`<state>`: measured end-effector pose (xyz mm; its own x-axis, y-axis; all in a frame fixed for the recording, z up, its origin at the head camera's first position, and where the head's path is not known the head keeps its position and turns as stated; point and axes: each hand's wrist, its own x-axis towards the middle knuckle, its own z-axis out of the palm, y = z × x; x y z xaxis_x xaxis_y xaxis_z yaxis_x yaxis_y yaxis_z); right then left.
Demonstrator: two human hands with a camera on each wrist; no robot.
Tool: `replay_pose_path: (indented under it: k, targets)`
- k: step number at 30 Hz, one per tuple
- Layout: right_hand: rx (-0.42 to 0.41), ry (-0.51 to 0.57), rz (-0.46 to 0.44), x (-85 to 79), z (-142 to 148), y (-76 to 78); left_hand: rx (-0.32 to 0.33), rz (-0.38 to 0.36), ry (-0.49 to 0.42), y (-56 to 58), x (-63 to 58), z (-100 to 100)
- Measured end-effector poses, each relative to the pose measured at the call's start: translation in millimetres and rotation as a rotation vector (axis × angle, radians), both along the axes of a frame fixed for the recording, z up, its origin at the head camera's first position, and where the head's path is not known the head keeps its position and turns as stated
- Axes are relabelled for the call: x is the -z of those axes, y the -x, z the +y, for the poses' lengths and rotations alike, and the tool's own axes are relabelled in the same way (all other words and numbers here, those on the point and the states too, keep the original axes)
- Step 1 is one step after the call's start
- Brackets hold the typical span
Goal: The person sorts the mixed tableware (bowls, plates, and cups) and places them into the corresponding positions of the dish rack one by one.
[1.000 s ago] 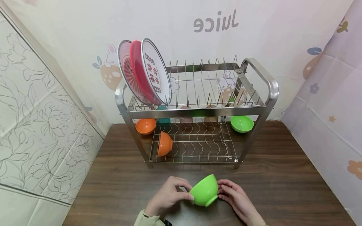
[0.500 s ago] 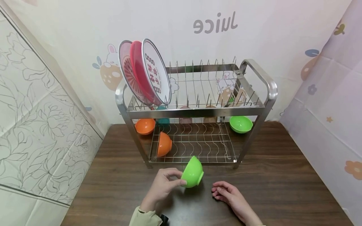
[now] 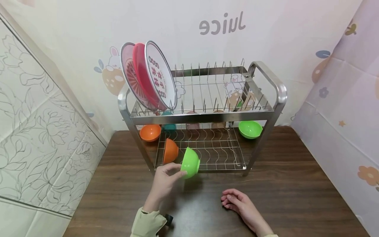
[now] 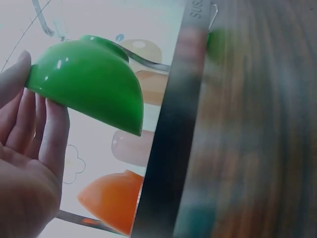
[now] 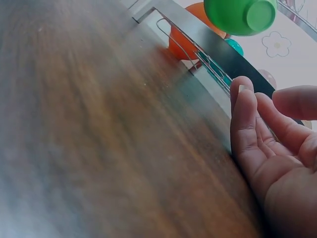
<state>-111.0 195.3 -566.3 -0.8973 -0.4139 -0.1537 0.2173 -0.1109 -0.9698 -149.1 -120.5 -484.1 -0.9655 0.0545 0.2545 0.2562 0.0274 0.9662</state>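
My left hand (image 3: 166,179) pinches the rim of a green bowl (image 3: 190,163) between thumb and fingers. The bowl is tipped on its side, its foot facing right, in front of the lower tier's front bar. In the left wrist view the green bowl (image 4: 89,82) hangs from thumb and fingertips. An orange bowl (image 3: 170,151) stands on edge in the lower tier of the metal dish rack (image 3: 204,116), just left of the held bowl. My right hand (image 3: 241,205) rests on the table, fingers loosely curled, holding nothing.
Several plates (image 3: 161,75) lean at the upper tier's left. Another orange bowl (image 3: 150,132) sits at the back left and a second green bowl (image 3: 250,129) at the back right. Cups, including a teal cup (image 3: 169,122), show behind the lower tier. The wooden table (image 3: 296,191) spreads in front.
The left hand has carried the green bowl up and left towards the rack, turning it more onto its side. The right hand has come off the bowl and stays on the table.
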Motion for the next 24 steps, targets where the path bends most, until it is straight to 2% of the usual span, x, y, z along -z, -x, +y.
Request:
replay_pose_path:
  k: [7,10,15,16,18,24]
  targets:
    - [-0.012,0.035,-0.007,-0.1,2,1.6,-0.114,-0.047,-0.019,15.7,-8.7,-1]
    - [-0.014,0.049,-0.008,0.3,2,1.9,-0.143,-0.084,-0.008,21.8,-13.5,0]
    - [-0.016,0.054,-0.023,0.1,3,1.9,-0.189,-0.130,0.008,30.8,-9.6,4]
    - [-0.017,0.053,-0.026,0.0,3,2.0,-0.198,-0.128,0.012,33.6,-4.8,4]
    - [-0.019,0.052,-0.026,0.1,3,1.8,-0.219,-0.121,0.022,34.9,-2.3,5]
    - [-0.021,0.061,-0.013,0.6,3,0.8,-0.287,-0.177,0.045,39.4,-0.4,8]
